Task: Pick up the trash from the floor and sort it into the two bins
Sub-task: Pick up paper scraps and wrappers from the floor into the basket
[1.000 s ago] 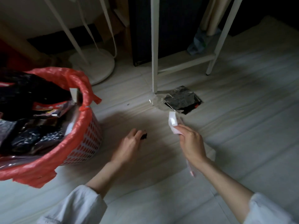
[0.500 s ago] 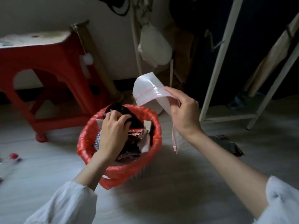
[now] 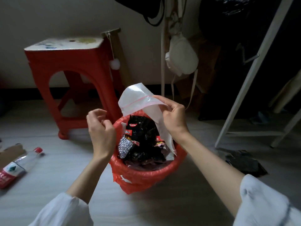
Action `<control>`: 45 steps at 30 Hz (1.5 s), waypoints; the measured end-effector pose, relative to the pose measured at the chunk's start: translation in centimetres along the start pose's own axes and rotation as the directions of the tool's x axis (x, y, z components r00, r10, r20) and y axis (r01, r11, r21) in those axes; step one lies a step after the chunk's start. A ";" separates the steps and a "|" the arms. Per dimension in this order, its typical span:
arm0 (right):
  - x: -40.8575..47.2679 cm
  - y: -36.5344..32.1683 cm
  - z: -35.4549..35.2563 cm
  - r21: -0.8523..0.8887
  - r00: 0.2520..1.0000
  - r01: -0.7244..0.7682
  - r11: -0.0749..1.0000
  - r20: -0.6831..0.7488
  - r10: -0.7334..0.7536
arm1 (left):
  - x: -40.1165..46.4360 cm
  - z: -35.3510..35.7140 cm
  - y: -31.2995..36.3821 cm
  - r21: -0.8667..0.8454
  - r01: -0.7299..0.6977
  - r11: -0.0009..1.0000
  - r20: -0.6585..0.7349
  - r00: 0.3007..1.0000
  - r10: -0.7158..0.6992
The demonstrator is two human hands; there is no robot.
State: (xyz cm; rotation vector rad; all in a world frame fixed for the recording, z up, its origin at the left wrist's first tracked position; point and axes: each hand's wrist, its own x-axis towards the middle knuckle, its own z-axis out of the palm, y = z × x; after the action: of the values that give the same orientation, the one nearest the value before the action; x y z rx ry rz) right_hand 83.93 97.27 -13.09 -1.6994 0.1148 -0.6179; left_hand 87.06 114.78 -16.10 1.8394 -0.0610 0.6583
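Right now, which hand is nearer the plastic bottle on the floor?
Left. The left hand hovers beside the bin, toward the plastic bottle; the right hand is farther, holding a zip bag.

No legible txt; bottle (image 3: pixel 19 165) label blurred, maybe.

Red bin liner (image 3: pixel 146 175), clear bag (image 3: pixel 138 97) w/ pink strip, red stool (image 3: pixel 68 62)

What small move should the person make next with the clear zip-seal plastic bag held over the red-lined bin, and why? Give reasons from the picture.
Probably let go, so it drops in. The right hand pinches the clear zip-seal plastic bag with the pink strip right above the red-lined bin, already full of dark wrappers. The left hand hovers empty beside it, and a plastic bottle waits on the floor.
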 end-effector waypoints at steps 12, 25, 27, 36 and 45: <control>-4.8 6.0 -0.7 -0.597 0.882 0.031 0.801 0.394 0.260 | -2.1 3.6 -3.5 0.147 -0.501 0.853 0.765 0.604 0.224; -6.4 10.2 -5.2 -0.824 0.918 0.162 0.543 0.327 0.222 | -5.2 7.9 -5.9 0.478 -0.775 0.413 0.838 0.262 -0.478; -6.6 10.4 -4.9 -0.823 0.924 0.154 0.547 0.316 0.216 | -5.3 9.3 -6.0 0.529 -0.747 0.402 0.774 0.232 -0.589; -7.0 11.3 -4.8 -0.781 0.926 0.122 0.612 0.311 0.213 | -7.1 12.3 -10.2 0.596 -0.741 0.309 0.677 0.257 -0.689; -7.0 10.5 -5.5 -0.805 0.916 0.134 0.579 0.324 0.238 | -6.1 9.6 -7.1 0.576 -0.612 0.541 0.775 0.199 -0.600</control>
State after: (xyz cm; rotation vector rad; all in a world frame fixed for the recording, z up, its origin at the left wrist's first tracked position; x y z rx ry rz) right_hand 78.15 92.80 -24.81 -2.7027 0.1747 -0.1126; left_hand 88.35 107.26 -27.07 2.9851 -0.7789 -1.0033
